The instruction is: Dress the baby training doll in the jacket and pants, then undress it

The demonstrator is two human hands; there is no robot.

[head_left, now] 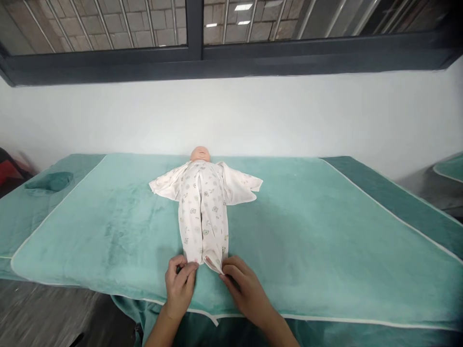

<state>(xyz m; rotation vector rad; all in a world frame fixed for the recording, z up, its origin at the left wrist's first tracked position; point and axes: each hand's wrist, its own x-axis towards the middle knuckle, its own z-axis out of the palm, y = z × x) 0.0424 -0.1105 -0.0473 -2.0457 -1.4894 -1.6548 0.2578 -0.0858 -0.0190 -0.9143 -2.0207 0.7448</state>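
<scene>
Left hand [181, 282] and right hand [246, 288] each have fingers clamped on a leg hem of white printed cloth trousers [215, 212], laid over a white cloth shirt [239, 184] between the green plush surface [307, 231]'s near edge and a pink doll head [200, 153] at its far edge.
</scene>
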